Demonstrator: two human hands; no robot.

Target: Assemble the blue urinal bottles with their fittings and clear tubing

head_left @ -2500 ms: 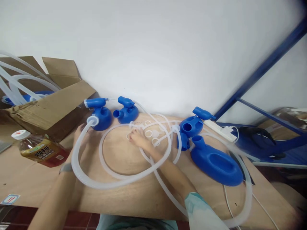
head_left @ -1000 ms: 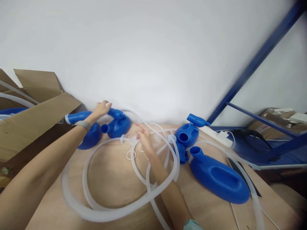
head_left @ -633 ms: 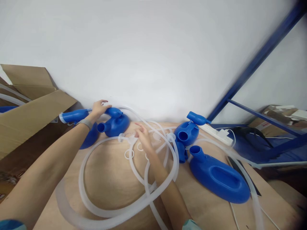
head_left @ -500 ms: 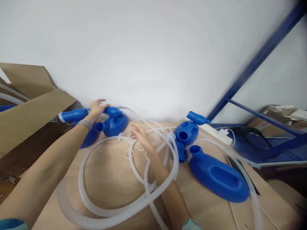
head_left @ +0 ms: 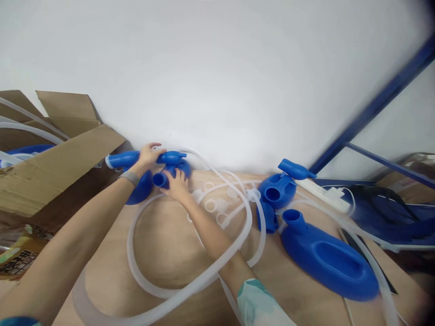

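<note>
My left hand is closed around a blue plastic funnel-like spout piece, whose narrow tip points right, above a blue urinal bottle. My right hand wraps its fingers over this bottle just behind its round open mouth, hiding much of the body. Beside my left wrist lie a blue tubular piece with a white ring and a second blue bottle, partly covered by my forearm. Clear corrugated hose loops across the wooden table below both hands. Small white rings lie right of my right hand.
To the left stands an open cardboard box with hoses and blue parts inside. Another blue bottle lies at the right, near an upright bottle with a spout piece on it. A white power strip and blue metal frame are beyond.
My right hand has moved left from over the hose and rings onto the bottle. My left hand has closed on the spout piece. The view has turned slightly left.
</note>
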